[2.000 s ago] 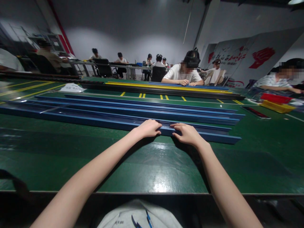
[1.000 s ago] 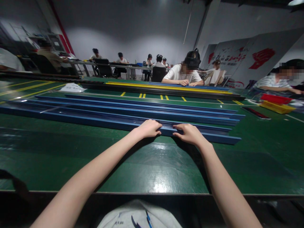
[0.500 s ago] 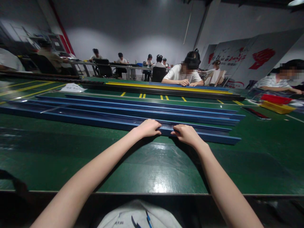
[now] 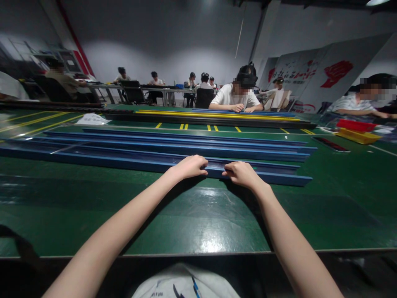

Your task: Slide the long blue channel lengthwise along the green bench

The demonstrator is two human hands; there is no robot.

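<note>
A long blue channel-shaped profile (image 4: 124, 162) lies lengthwise across the green table, nearest to me. My left hand (image 4: 194, 165) is closed over its front wall near the middle, fingers curled into the channel. A short way to the right, my right hand (image 4: 240, 171) is closed on the same wall, thumb and fingers pinched together. The fingertips inside the channel are partly hidden. Just behind lies another blue profile (image 4: 198, 147), running alongside; neither hand touches it.
Beyond are yellow strips (image 4: 217, 115) and dark profiles (image 4: 204, 122). A white paper (image 4: 93, 119) lies left, a phone (image 4: 331, 144) right, near a red tray (image 4: 356, 125) and a yellow tray (image 4: 356, 135). A co-worker (image 4: 237, 93) sits opposite; others sit farther back.
The view has shifted slightly, so everything appears a little to the left. Both hands keep their places on the near blue profile, with no clear movement along it.
</note>
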